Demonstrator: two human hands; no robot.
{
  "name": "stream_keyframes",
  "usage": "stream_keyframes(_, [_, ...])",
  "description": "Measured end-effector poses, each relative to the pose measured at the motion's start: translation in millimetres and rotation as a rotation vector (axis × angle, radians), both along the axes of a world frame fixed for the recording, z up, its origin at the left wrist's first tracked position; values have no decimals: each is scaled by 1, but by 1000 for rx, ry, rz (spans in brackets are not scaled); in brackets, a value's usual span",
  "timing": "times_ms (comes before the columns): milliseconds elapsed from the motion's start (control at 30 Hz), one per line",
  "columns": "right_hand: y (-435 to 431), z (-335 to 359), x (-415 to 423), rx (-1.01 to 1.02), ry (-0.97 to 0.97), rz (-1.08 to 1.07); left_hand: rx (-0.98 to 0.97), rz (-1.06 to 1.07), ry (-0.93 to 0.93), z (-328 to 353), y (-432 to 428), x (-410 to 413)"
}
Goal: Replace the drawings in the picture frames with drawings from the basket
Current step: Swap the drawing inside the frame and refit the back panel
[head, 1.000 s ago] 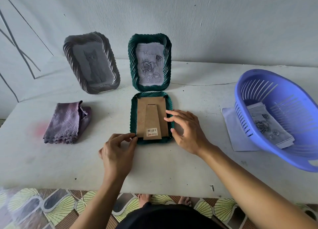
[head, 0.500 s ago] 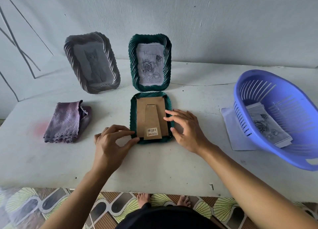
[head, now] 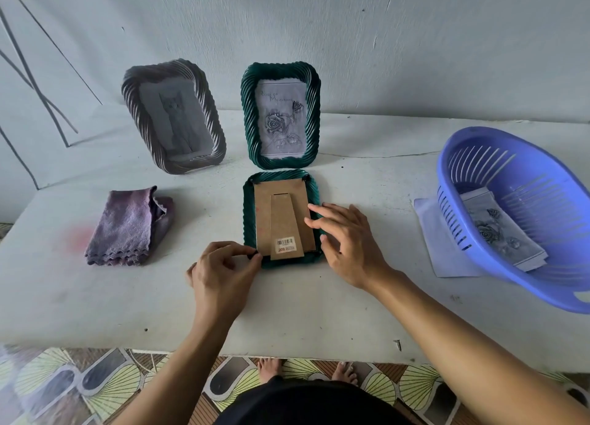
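A green picture frame [head: 250,213] lies face down on the white table, its brown cardboard back [head: 284,215] with a barcode sticker facing up. My left hand [head: 220,269] pinches at the frame's near left corner. My right hand [head: 346,242] rests with spread fingers on the frame's right edge. Behind it stands a second green frame [head: 314,105] holding a rose drawing. A grey frame [head: 134,105] with a cat drawing leans at the back left. The blue basket [head: 523,284] at the right holds rose drawings [head: 498,236].
A folded purple cloth [head: 127,228] lies left of the flat frame. A white sheet [head: 442,249] lies partly under the basket. The wall runs close behind the standing frames. The table's front edge [head: 287,351] is near my body.
My left hand has moved right and closed its fingertips on the frame's near left corner. My right hand has stayed on the right edge.
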State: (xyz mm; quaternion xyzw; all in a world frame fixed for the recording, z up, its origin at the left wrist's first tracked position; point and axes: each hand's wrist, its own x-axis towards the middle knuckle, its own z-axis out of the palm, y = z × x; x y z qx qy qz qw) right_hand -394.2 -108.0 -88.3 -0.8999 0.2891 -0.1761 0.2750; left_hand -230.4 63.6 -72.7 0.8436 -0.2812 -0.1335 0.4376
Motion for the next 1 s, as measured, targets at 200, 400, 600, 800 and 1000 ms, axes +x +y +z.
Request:
stream_keyframes(200, [1,-2,-1,-38,21,21,-62,-6,-39,-4,7,-3])
stream_keyframes(400, [2,-1,0,-53,28,22,-75,-34,-145,-9,6,-6])
stream_keyframes(600, [2,0,1,-30,23,11,-85,-111,-172,-10,8,4])
stream_keyframes(800, [-5,4,-1,65,4,31,-57,-290,-283,2,5,26])
stream_keyframes(1000, [-7,9,-1,120,6,49,89,-505,-453,-2,-18,25])
